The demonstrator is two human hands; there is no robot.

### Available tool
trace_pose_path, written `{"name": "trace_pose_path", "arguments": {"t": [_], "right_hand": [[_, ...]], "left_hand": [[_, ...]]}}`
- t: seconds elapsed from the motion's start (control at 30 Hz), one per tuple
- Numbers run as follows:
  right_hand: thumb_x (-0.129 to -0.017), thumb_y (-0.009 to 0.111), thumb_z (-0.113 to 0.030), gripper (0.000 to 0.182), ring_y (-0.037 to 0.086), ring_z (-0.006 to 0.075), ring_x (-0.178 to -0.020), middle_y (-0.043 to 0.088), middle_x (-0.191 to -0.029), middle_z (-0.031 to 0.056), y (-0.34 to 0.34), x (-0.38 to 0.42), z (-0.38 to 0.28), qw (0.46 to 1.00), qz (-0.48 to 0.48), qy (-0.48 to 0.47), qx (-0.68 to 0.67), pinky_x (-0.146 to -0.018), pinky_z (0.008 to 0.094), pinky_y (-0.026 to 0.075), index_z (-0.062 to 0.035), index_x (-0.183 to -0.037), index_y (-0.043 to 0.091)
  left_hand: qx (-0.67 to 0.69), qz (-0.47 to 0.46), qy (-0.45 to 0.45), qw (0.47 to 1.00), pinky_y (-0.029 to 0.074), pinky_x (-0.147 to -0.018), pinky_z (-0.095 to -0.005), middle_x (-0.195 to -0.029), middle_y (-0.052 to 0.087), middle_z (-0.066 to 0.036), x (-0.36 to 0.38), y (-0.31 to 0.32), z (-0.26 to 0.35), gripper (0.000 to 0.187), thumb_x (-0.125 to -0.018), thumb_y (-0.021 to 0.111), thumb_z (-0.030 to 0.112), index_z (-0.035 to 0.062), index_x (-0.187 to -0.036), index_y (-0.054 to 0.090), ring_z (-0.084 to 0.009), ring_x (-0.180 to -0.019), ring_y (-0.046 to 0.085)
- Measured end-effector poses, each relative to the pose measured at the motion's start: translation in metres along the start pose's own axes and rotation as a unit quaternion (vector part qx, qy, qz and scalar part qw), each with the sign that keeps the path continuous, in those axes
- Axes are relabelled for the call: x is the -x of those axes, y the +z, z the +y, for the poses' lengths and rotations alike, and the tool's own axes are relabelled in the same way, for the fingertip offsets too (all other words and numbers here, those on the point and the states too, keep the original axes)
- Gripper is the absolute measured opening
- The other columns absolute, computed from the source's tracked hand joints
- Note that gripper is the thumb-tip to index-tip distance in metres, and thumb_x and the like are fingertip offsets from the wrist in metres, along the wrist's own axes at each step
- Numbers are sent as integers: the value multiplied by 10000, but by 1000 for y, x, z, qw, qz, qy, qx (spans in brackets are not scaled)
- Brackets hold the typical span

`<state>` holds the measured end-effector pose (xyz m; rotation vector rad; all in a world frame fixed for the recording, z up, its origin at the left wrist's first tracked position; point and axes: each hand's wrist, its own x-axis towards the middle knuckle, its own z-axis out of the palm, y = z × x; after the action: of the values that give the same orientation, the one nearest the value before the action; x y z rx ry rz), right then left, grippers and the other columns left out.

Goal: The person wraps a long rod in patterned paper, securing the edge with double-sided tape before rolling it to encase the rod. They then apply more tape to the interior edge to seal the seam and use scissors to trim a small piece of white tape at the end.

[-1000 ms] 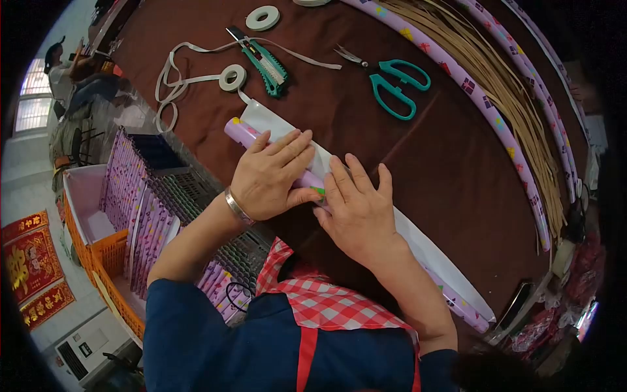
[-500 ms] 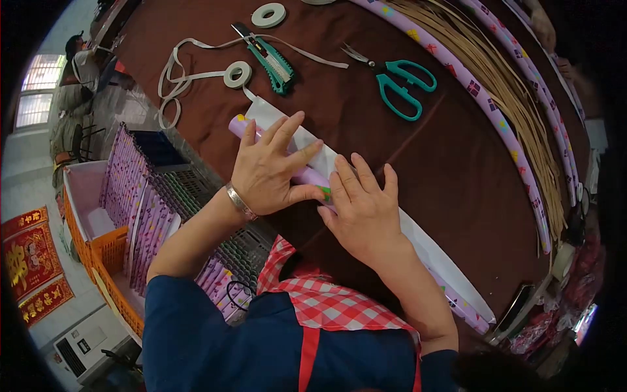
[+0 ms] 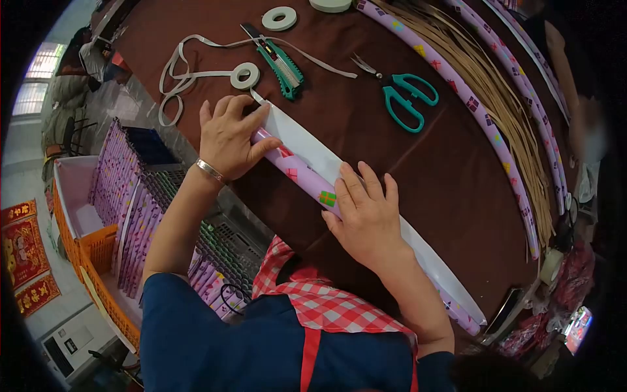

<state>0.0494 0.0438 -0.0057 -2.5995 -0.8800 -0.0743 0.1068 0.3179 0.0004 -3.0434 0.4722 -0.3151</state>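
Nearer the wearer than the green box cutter [image 3: 282,68], the gift-print paper roll [image 3: 307,179] lies under the left hand [image 3: 227,138], thumb spread from bent fingers, and the open, nearly flat right hand [image 3: 367,219], whose matched, even pressure should keep the white flap [image 3: 304,142] from skewing.

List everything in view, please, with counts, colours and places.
Patterned roll: one, purple, table centre
Tape rings: at least two, white, beyond roll
Cutter: one, green, beside rings
Scissors: one, teal, right of cutter
Tablecloth: one, brown, beneath
Long tubes: several, purple, right
Strips: many, tan, between tubes
Crate: at least one, orange, left
Patterned pieces: many, purple, left
Posters: several, red, far left
Person: one, pale top, upper left
Apron: one, red-white, bottom
Left hand: one, bare, roll's upper end
Right hand: one, bare, roll's middle
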Motion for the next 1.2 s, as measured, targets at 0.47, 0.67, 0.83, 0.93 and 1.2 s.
{"name": "trace_pose_path", "arguments": {"t": [0.47,0.67,0.83,0.93,1.2], "right_hand": [[-683,805,-301,558,467,356,-1237,535,-1269,148,-16,-21,-4,998,-45,-25,43,-975,594,363,-11,-1120,614],[-750,738,-223,396,509,334,-1174,588,-1157,147,-36,-105,7,981,-5,-162,108,-974,531,381,-19,-1072,632],[-771,630,-102,163,561,257,-1073,637,-1054,77,-21,-213,-1,954,-48,-269,125,-858,383,438,-61,-929,618],[-759,629,-96,218,561,248,-1091,641,-1075,68,4,-255,-15,937,-62,-325,109,-874,385,437,-82,-977,641],[-783,636,-128,198,573,240,-967,603,-916,51,43,-289,-10,922,-90,-348,144,-836,366,457,-118,-972,692]], "left_hand": [[300,34,-176,937,501,-701,-375,-861,634,-77,-20,10,-43,152,-851,654,214,76,-899,695,-280,-793,630],[330,86,-98,935,491,-683,-387,-833,633,-81,-6,7,-26,164,-810,705,224,68,-857,693,-287,-788,611],[243,128,-21,961,415,-718,-360,-904,596,-12,4,21,-10,207,-755,743,287,134,-881,683,-213,-850,555],[245,128,-36,960,403,-713,-362,-909,589,-10,3,21,-7,220,-753,743,305,137,-882,683,-212,-850,547],[261,89,-54,960,413,-755,-388,-955,602,-59,5,17,-14,353,-760,727,351,97,-1002,692,-255,-889,554]]}}
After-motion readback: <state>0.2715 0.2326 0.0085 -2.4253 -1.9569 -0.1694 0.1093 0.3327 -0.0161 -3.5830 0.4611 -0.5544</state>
